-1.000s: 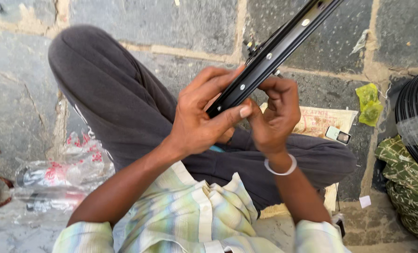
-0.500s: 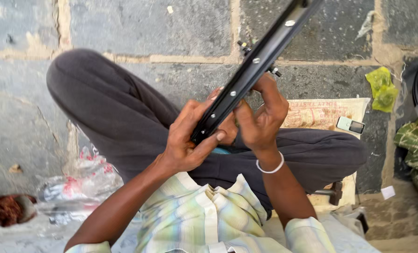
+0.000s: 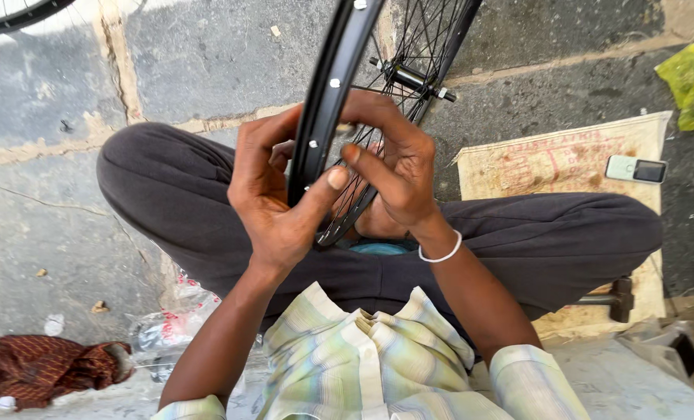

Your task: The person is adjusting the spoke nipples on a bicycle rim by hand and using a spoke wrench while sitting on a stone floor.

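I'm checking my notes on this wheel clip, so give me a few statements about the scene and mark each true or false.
1. Both hands grip the black rim. True: the left hand and right hand close on it from either side.
2. The wheel has no spokes. False: thin spokes run to a hub.
3. A phone lies on the sack on the ground. True.
4. A white bangle is on the left wrist. False: it is on the right wrist.
5. A green cloth lies at lower left. False: the cloth there is dark red, patterned.
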